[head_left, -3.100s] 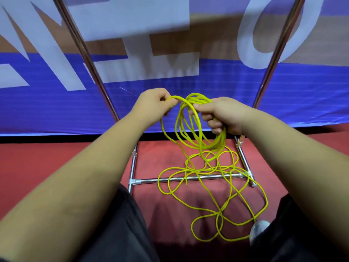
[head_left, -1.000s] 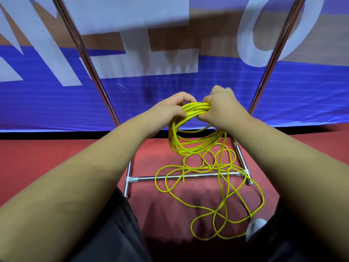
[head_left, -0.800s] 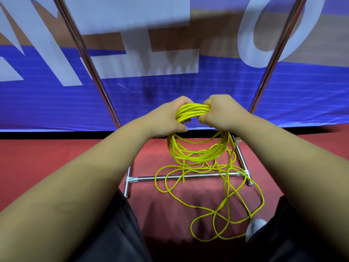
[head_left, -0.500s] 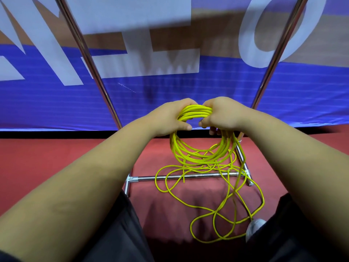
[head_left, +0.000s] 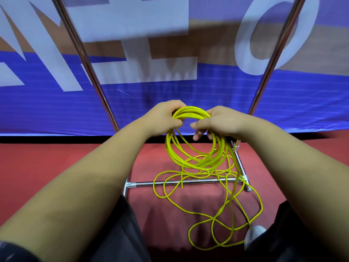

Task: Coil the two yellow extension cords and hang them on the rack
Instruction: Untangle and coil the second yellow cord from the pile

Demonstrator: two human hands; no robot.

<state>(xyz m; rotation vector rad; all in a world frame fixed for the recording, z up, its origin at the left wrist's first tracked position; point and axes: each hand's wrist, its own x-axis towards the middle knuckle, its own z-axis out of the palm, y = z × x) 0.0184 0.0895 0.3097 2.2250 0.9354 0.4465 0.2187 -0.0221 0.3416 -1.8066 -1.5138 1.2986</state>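
A coil of yellow cord [head_left: 196, 159] hangs in front of me in several loops. My left hand [head_left: 162, 118] grips the coil's top on the left. My right hand [head_left: 217, 121] holds the top on the right, its fingers partly spread under the strands. Loose yellow cord [head_left: 213, 214] trails from the coil in tangled loops on the red floor and across the rack's chrome base bar [head_left: 181, 183]. Two slanted chrome rack poles [head_left: 85, 59] [head_left: 273, 59] rise left and right of my hands. The rack's top is out of view.
A blue, white and brown banner [head_left: 170, 87] stands close behind the rack. My dark trouser legs fill the bottom corners, and a white shoe tip [head_left: 253, 235] rests by the loose cord at lower right.
Over three seconds more loops have been gathered into the coil. In the last half second the coil has dropped lower and my right fingers have loosened and spread beneath it.
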